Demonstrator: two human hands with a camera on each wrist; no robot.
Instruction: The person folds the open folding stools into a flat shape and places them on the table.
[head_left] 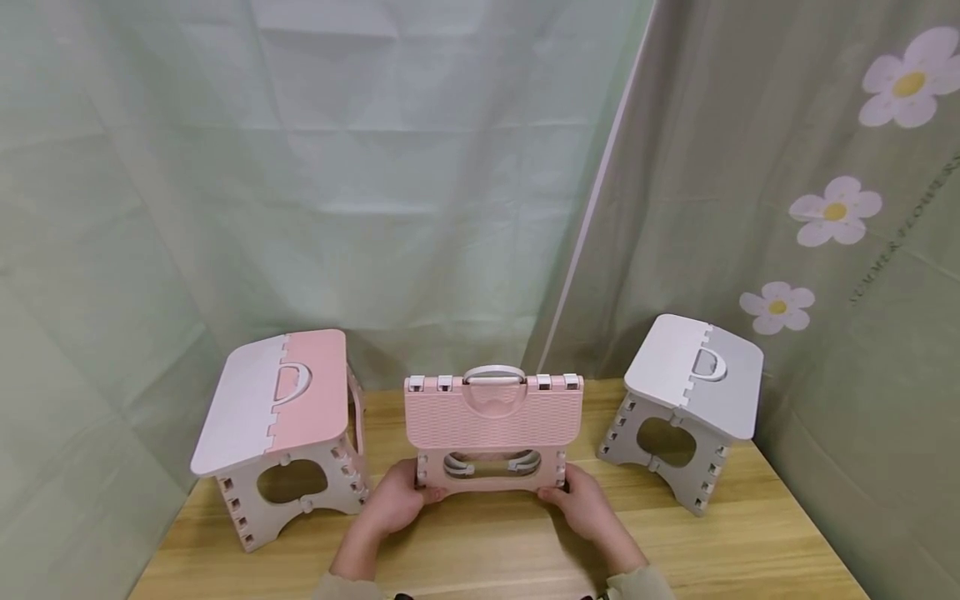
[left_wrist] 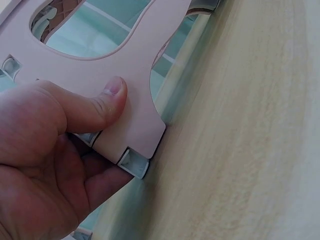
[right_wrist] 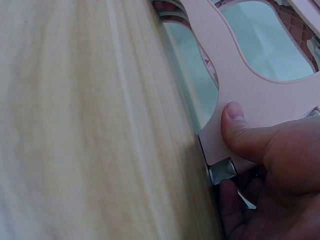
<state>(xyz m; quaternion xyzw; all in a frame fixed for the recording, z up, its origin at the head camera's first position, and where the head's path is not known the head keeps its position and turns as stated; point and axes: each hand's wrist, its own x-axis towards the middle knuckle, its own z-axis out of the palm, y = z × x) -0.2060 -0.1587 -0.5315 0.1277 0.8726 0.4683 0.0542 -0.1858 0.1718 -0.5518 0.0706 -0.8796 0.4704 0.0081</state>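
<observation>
A pink folding stool [head_left: 492,421] stands on the table between both hands, its textured seat panel folded down toward me and a grey carry handle [head_left: 494,372] on top. My left hand [head_left: 396,500] grips its lower left corner; the left wrist view shows the thumb [left_wrist: 107,102] pressed on the pink leg panel [left_wrist: 135,80] and the fingers behind. At the lower right corner my right hand [head_left: 588,504] holds on likewise, thumb [right_wrist: 242,132] in front and fingers curled behind the leg. The stool's back side is mostly hidden.
An unfolded white-and-pink stool [head_left: 315,392] stands at the left. An unfolded white-and-grey stool [head_left: 720,392] stands at the right. All rest on a wooden table [head_left: 480,550]. Pale green curtains [head_left: 420,208] hang close behind, and flowered cloth [head_left: 825,400] hangs at the right.
</observation>
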